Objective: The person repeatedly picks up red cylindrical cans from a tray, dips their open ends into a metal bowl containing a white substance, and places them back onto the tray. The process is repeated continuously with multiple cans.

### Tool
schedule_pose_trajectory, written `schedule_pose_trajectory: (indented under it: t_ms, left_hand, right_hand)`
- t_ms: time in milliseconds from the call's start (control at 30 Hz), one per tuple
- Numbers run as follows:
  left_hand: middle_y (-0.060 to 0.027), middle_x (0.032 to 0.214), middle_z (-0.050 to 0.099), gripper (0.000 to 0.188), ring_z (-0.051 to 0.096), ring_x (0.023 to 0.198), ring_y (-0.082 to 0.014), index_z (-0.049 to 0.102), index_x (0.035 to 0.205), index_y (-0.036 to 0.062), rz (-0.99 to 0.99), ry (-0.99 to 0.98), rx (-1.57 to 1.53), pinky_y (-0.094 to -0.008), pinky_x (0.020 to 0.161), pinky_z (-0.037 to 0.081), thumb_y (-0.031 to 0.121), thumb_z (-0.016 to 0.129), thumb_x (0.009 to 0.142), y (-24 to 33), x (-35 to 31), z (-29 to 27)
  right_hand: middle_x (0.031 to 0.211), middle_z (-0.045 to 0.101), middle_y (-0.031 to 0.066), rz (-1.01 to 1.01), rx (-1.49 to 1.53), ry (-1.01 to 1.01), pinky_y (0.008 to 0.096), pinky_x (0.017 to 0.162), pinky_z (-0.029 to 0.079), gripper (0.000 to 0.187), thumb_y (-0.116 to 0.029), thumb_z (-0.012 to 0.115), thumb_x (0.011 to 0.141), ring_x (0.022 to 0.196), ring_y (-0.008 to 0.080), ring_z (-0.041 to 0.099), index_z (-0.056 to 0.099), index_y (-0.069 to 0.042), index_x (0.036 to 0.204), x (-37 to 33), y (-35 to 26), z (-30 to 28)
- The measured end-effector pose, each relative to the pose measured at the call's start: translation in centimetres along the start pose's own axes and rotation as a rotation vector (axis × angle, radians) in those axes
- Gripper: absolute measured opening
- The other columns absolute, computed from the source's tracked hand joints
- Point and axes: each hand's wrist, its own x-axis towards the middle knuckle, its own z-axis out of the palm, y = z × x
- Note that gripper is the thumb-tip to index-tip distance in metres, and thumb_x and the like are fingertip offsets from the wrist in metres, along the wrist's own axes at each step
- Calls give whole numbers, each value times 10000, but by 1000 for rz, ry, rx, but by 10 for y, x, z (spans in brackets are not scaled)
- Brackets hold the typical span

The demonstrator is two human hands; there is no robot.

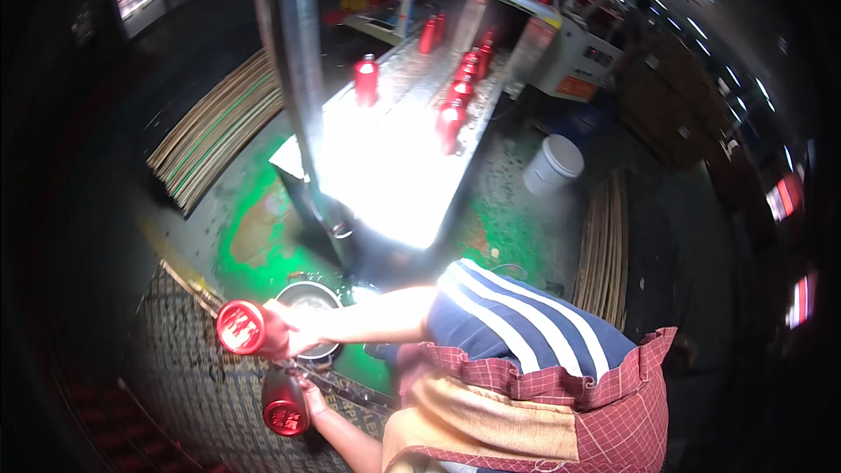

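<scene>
My right hand [282, 331], on the end of the arm in a blue sleeve with white stripes, is closed around a shiny red bottle [239, 328]. The bottle's round base faces up toward me, and its neck is hidden. Lower down, my left hand [308, 394] grips a second red bottle [286, 406], which also shows its base; its far end is out of sight. Beneath my right forearm sits a round metal basin [303, 285] with something pale in it. A patterned dark board [175, 359] lies under and beside the bottles.
Several red bottles [366, 81] stand on a brightly lit conveyor [385, 184] ahead. A metal post [293, 52] rises at its left side. Stacked boards [215, 131] lie at left, more slats [603, 250] at right. A white bucket [554, 165] stands near a control cabinet [574, 61].
</scene>
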Motion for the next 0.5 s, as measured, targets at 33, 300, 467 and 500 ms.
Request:
schedule_pose_trajectory:
  t_ms: [33,300,467,500]
  left_hand:
    - [-204,1378,544,606,576,1162,-370,454,1446,193,-62,-22,-27,-519,924,519,563,444,966,1,21,-4]
    - [-207,1348,559,601,593,1119,-367,459,1434,194,-174,-54,109,-513,891,532,569,442,964,-25,78,4]
    - [-210,1329,567,599,603,1093,-365,462,1427,194,-122,-43,422,-509,870,540,573,440,963,-68,66,28]
    - [-210,1325,569,598,605,1088,-364,462,1425,194,-94,-28,523,-509,866,542,574,440,963,-81,63,33]
  right_hand:
    - [1124,647,52,25,33,-25,353,915,479,540,-573,530,885,1024,207,599,598,-130,1186,9,4,0]
    - [1091,667,41,111,232,-146,325,851,482,683,-764,455,840,945,204,614,643,-159,1097,0,-12,23]
    - [1010,685,24,-124,176,-17,304,771,476,607,-725,464,834,885,183,617,659,-169,979,-91,-66,34]
    - [1011,687,26,-169,149,98,306,768,479,570,-693,486,825,886,183,618,659,-172,979,-121,-77,30]
